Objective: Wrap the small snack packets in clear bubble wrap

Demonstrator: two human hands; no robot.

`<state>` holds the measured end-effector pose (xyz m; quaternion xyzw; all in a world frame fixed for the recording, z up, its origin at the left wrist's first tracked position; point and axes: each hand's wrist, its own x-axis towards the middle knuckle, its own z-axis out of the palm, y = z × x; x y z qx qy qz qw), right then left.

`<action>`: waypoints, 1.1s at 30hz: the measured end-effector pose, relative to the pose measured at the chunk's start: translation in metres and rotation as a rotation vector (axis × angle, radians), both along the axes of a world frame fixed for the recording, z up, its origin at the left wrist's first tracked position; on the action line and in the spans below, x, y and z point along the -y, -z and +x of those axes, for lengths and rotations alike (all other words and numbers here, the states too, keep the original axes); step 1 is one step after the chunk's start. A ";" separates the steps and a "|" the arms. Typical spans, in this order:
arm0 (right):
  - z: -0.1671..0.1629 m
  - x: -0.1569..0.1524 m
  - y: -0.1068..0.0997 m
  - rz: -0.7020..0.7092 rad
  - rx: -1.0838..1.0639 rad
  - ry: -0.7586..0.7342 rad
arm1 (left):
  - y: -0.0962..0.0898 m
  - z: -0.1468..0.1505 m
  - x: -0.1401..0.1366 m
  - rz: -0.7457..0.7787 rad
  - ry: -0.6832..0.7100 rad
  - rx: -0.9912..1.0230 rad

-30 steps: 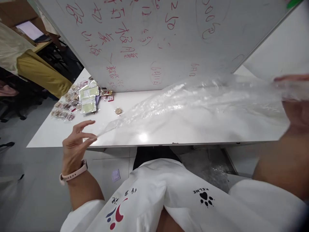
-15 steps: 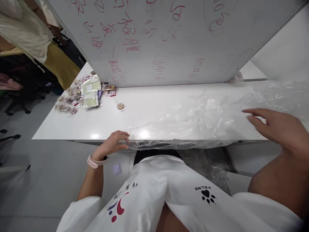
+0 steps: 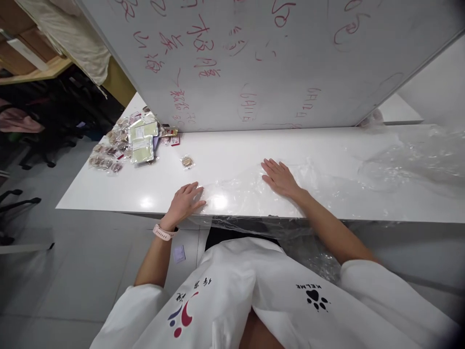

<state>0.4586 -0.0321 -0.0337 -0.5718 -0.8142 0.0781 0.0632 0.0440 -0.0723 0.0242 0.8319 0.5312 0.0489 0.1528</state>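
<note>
A long sheet of clear plastic film (image 3: 240,191) lies across the white table (image 3: 225,145), wrinkled, and part of it hangs over the front edge. My left hand (image 3: 185,201) rests at the film's left end by the table edge, fingers spread. Flat on the film near the middle of the table is my right hand (image 3: 279,178), with its fingers stretched out. Neither hand grips anything that I can see. Just beyond my left hand sits a small round item in a clear wrapper (image 3: 187,162).
Several wrapped snacks and green packets (image 3: 143,149) are heaped at the table's left end. A whiteboard (image 3: 269,72) with red writing stands along the back. More crumpled film (image 3: 421,157) lies at the right. On the floor is a small purple packet (image 3: 179,254).
My right hand has come left from the far right and down onto the film. My left hand has shifted slightly up and right, its fingers now flatter on the table.
</note>
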 end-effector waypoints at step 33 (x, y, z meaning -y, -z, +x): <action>-0.045 -0.050 0.005 0.104 -0.035 -0.101 | -0.032 -0.128 -0.207 0.012 -0.996 -0.115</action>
